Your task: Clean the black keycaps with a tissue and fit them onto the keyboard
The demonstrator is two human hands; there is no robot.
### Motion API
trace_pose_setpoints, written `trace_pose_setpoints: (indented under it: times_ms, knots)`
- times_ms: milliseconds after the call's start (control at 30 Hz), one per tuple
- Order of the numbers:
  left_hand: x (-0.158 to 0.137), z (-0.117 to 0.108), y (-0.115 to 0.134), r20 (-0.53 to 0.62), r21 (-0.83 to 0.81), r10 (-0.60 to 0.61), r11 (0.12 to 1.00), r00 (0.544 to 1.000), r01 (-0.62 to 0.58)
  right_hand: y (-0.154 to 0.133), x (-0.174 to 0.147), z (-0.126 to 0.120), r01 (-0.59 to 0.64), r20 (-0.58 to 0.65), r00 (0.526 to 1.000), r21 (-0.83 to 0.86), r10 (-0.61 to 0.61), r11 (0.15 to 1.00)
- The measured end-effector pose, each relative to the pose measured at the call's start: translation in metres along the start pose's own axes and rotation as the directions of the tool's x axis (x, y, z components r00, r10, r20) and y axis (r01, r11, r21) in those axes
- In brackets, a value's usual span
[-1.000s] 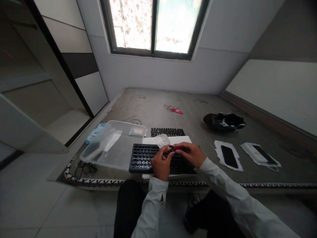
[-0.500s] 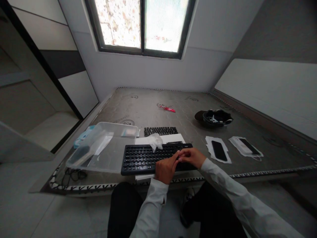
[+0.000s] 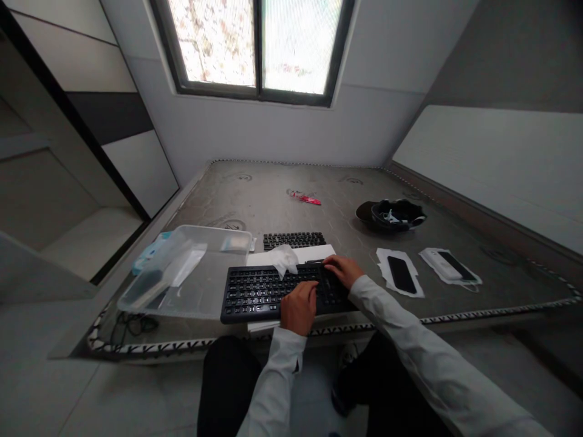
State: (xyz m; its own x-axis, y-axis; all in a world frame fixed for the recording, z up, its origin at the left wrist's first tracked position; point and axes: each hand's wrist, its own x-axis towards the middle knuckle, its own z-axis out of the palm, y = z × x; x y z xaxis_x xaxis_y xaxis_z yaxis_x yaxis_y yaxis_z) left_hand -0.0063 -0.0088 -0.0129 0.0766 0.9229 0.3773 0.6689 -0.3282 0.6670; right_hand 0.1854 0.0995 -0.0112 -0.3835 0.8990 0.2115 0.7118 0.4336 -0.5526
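A black keyboard (image 3: 255, 293) lies across the near edge of the bed, with rows of small pale marks on it. My left hand (image 3: 298, 308) rests over its front middle, fingers curled and closed. Whatever they hold, if anything, is hidden. At the keyboard's back right, my right hand (image 3: 345, 271) bends its closed fingers down by a thin dark object (image 3: 313, 261). What is between those fingertips I cannot make out. A crumpled white tissue (image 3: 286, 258) sits on the keyboard's back edge. Behind it is a block of black keys (image 3: 294, 240).
A clear plastic bin (image 3: 204, 285) stands at left, beside a coiled black cable (image 3: 132, 325). Two phones, one black (image 3: 401, 274) and one beside it (image 3: 449, 267), lie on white wrappings at right. A dark cap (image 3: 392, 215) and a red packet (image 3: 307, 198) lie farther back.
My hands, which met over the keyboard's right part, have come apart. My right hand moved back to the keyboard's far edge; my left drew slightly toward me and curled.
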Motion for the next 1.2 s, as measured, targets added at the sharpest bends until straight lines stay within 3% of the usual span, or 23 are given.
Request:
trace_pose_setpoints:
  times_ms: [167,533,733,900,1200]
  knots:
    - [0.0,0.0,-0.002,-0.009,0.0,-0.012,1.0,1.0,0.012,0.014,0.004,0.017,0.103,-0.086,0.99,-0.1,-0.112,0.99]
    - [0.001,-0.001,-0.002,0.006,0.012,-0.005,1.0,1.0,0.005,0.017,0.003,0.018,0.049,-0.049,0.997,-0.098,-0.054,0.994]
    - [0.001,0.0,-0.002,0.019,0.017,-0.006,1.0,1.0,0.005,0.007,0.007,0.005,0.054,0.072,0.997,-0.264,-0.036,0.963]
    - [0.001,0.001,-0.002,0.014,0.01,0.008,1.0,1.0,-0.008,-0.013,0.018,-0.008,0.119,0.257,0.966,-0.541,0.028,0.832]
    - [0.001,-0.001,0.0,0.032,0.016,-0.003,1.0,0.999,0.003,-0.038,0.028,-0.014,0.19,0.354,0.934,-0.599,0.044,0.778]
